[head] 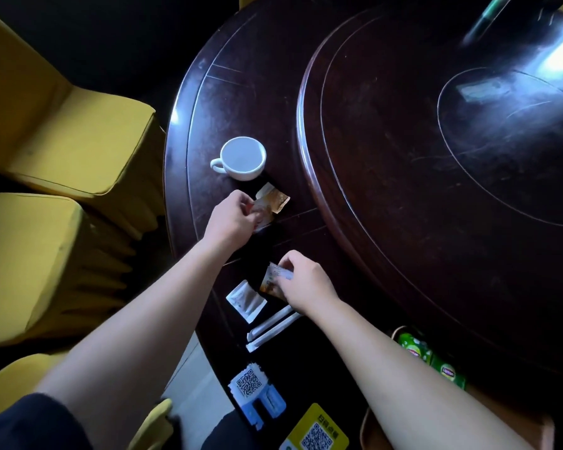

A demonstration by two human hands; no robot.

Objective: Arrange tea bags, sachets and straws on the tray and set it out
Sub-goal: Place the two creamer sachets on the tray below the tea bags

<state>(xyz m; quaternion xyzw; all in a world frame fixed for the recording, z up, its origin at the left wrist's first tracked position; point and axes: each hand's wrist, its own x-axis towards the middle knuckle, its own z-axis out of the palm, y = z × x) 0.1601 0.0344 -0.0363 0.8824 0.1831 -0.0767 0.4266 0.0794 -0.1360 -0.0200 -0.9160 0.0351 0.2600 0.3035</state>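
1. On the dark round bench [228, 102], outer ring, near its 7 o'clock rim: all loose goods lie in one band between the rim and the raised turntable [403, 157].
2. Left hand [229, 217]: fingers pinched on an orange sachet [272, 201], held by its near corner, apparently so it can be lifted flat off the wood. A reddish packet seems to sit under the same hand; unclear.
3. Right hand [306, 280]: fingers closed on a second orange sachet [271, 282], with a pale packet edge against it; whether one item or two is held cannot be told.
4. White sachet [246, 300]: lying loose, at 9 o'clock of the right hand, just beside the held sachet.
5. Two wrapped straws [270, 326]: side by side, parallel, at 6 o'clock of the white sachet, partly under the right wrist.
6. Green tea bags [429, 360]: at 4 o'clock of the right hand, on what looks like the tray [369, 423]; only its wooden rim shows, at the lower frame edge.
7. White cup [241, 157]: empty, at 12 o'clock of the left hand.
8. QR-code cards [251, 384]: at 6 o'clock of the straws.
9. Room: narrow band; bench rim close at 9 o'clock, turntable lip at 3 o'clock. Open path runs toward 5 o'clock, to the tray.
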